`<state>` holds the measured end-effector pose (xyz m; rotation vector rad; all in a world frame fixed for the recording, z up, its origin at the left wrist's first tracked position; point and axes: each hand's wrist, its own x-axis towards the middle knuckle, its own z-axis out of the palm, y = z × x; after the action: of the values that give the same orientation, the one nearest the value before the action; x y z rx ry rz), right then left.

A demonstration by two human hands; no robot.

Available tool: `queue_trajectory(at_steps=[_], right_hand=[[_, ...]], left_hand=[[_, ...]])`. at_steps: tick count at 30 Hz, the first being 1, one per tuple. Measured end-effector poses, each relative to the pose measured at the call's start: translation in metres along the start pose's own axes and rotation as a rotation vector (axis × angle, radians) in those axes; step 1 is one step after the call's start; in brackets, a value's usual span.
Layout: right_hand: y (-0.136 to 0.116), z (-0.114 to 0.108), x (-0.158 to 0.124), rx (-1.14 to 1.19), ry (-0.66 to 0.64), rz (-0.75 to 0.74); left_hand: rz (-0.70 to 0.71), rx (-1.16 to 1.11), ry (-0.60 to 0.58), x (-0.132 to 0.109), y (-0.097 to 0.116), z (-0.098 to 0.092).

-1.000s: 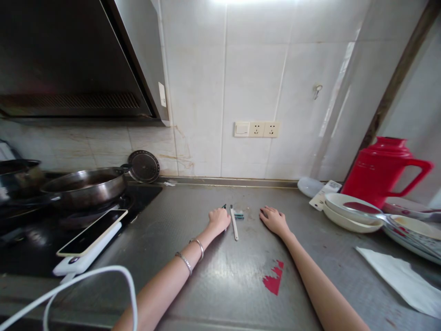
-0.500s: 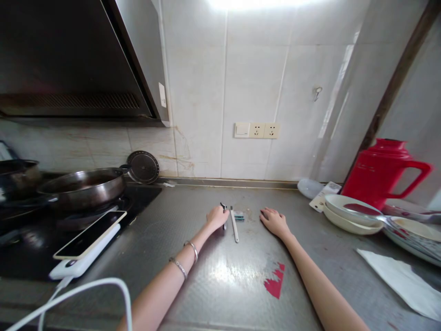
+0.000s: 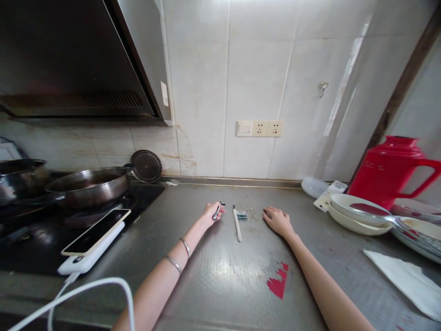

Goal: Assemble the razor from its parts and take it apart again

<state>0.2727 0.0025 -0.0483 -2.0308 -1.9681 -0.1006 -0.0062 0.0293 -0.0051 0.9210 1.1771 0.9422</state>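
My left hand [image 3: 211, 213] is closed around a small black-and-silver tool [image 3: 217, 212], its short dark head pointing away from me. The tool's exact kind is too small to make out. Just right of that hand, a slim white stick [image 3: 238, 225] with a dark tip lies on the metal counter [image 3: 206, 285]. Beside the stick is a small flat green-and-clear piece [image 3: 242, 216]. My right hand [image 3: 277, 220] rests palm down on the counter, fingers stretched forward and holding nothing. Nearer to me, a jagged red patch [image 3: 278, 282] lies flat on the surface.
On the left, a steel pan [image 3: 89, 186] stands on the black stove, with a phone [image 3: 96, 232] and a cabled white power bank [image 3: 91, 257] nearby. At right are a red thermos jug [image 3: 389, 172], stacked bowls [image 3: 354, 223] and a white paper sheet [image 3: 403, 280].
My left hand has turned and shifted slightly left with the tool, lifting it away from beside the white stick. My right hand stays on the counter. The view has shifted slightly.
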Motion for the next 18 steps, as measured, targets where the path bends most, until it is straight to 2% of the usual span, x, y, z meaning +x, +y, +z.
queue_trajectory(at_steps=[4,11,18], right_hand=[[-0.0006,-0.0005,-0.0004,-0.009,-0.002,0.008],[-0.0009,-0.0003,-0.0012,0.010,0.008,0.005],[0.0007,0.0019,0.0007,0.003,0.002,0.015]], left_hand=[[-0.089,-0.135,-0.023,0.0007,-0.0029,-0.0026],[-0.286,-0.296,-0.164,0.0004,-0.0079,-0.0013],[-0.377,-0.339,-0.152,0.0014,-0.0064,0.0028]])
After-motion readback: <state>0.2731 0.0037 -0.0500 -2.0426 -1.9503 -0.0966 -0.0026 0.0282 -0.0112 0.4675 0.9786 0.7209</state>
